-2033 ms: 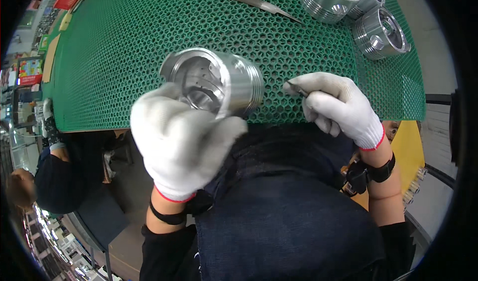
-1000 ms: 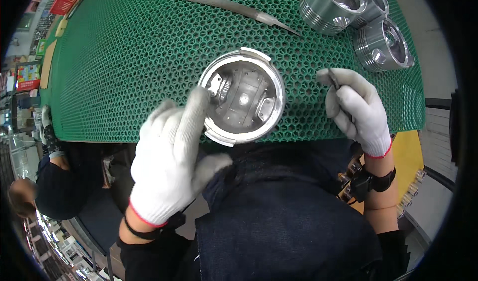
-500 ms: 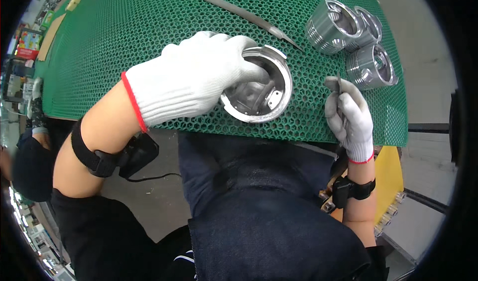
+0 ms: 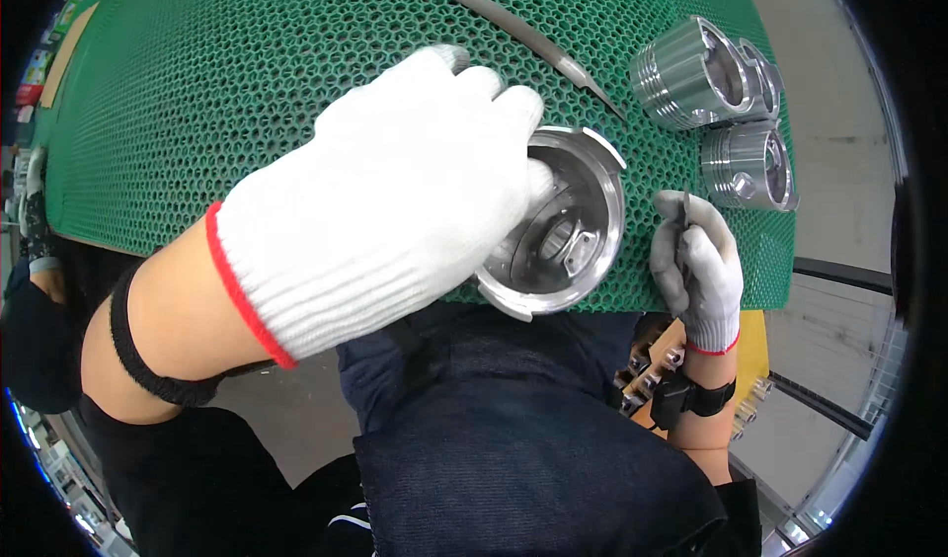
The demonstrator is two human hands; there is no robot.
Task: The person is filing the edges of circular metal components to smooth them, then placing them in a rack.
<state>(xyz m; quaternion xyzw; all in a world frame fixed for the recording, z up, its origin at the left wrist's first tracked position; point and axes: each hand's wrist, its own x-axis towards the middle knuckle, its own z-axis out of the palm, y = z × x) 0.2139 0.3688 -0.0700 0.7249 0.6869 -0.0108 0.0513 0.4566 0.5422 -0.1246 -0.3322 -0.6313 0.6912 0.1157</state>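
Observation:
My left hand (image 4: 405, 182), in a white knitted glove with a red cuff, is closed on a shiny metal piston (image 4: 617, 211). The thumb goes inside the hollow skirt, and the open end faces up. Most of the piston's left side is hidden behind the glove. To the right, my right hand (image 4: 699, 266), also gloved, pinches a thin dark metal tool (image 4: 683, 216) between thumb and fingers. Only a narrow edge of that tool shows, so its kind is unclear. It stays apart from the piston.
A long grey file (image 4: 504, 24) with a pointed tang lies on the green honeycomb mat (image 4: 247, 93). Three more pistons stand at the far right, one of them (image 4: 748, 167) nearest my right hand. Another person's arm (image 4: 44, 266) shows at the left edge.
My left hand has raised the piston toward me and shifted it right, turning it slightly. The right hand keeps its pinch on the thin tool. The whole view has shifted a little.

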